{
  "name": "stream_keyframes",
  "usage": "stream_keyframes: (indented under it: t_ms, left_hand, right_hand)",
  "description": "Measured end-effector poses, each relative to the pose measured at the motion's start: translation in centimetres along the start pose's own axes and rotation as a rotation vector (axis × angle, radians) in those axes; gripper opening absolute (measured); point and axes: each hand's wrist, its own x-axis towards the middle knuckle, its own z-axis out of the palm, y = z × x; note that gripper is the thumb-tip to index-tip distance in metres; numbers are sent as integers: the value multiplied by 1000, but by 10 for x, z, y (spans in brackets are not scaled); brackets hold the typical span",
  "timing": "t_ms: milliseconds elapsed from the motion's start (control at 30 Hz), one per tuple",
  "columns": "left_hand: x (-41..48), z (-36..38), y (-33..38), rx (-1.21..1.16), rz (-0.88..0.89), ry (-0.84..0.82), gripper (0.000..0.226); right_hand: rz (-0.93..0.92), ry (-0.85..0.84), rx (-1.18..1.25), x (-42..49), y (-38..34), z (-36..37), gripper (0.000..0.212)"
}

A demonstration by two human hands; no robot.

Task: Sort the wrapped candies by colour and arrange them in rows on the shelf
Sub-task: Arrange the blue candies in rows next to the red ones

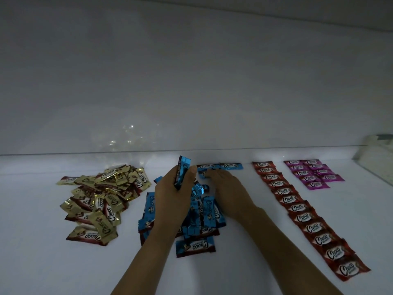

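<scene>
On the white shelf [244, 241] lies a loose heap of blue candies [200, 220] in the middle. My left hand [172, 196] grips a small upright stack of blue candies [183, 169] above that heap. My right hand [227, 188] lies flat, its fingertips on a blue candy [203, 174] just in front of two blue candies [220, 166] laid side by side at the back. To the left sits an unsorted gold pile [100, 199]. A long red row [302, 211] and two short purple rows [312, 172] lie to the right.
The shelf's glossy white back wall [191, 92] rises right behind the candies. A pale object [376, 158] stands at the far right edge. Bare shelf surface shows at the front left and between the blue heap and the red row.
</scene>
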Motion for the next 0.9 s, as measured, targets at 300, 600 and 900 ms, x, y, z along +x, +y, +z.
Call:
stream_keyframes:
  t_ms: [300, 600, 900]
  left_hand:
    - [-2, -1, 2, -75, 17, -44, 53]
    - [-7, 3, 13, -200, -56, -368, 27]
    - [-3, 6, 8, -212, -201, -342, 45]
  right_hand:
    - [17, 208, 150, -4, 1, -1, 41]
    - [70, 86, 1205, -14, -32, -48, 24]
    - [222, 223, 1523, -17, -27, -57, 17]
